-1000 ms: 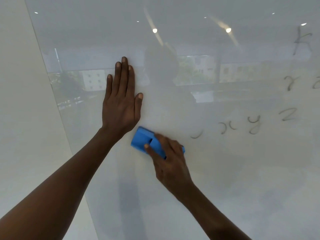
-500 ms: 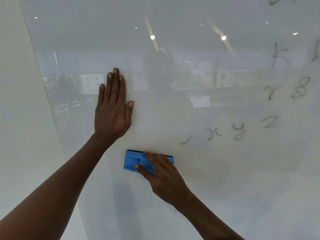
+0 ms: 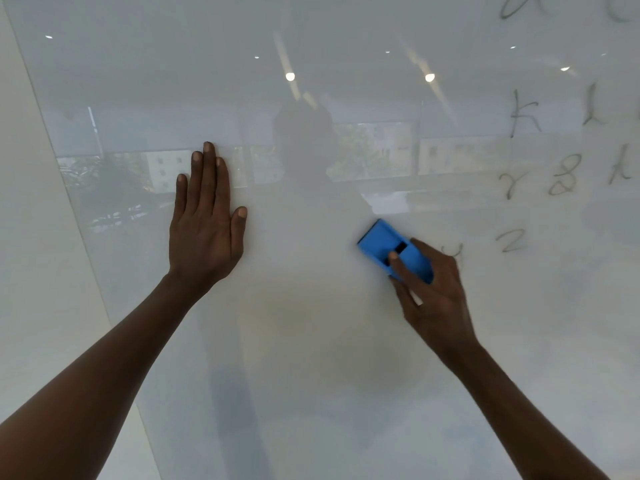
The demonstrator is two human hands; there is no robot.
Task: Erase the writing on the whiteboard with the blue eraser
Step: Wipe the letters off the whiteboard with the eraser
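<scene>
left hand (image 3: pixel 204 223) flat on whiteboard (image 3: pixel 311 341) | eraser (image 3: pixel 388 245) right of it | writing (image 3: pixel 540 161) far right

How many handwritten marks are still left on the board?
8 on the whiteboard: two cut off at the top right, k and l, then r, 8 and another stroke, and z. A y may be partly hidden by the right hand.

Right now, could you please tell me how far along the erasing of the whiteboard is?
The left and middle of the whiteboard look wiped. The right hand holds the blue eraser against the board beside a faint y, while the left hand rests flat. Left to erase: the z, the k and other letters to the right.
</scene>
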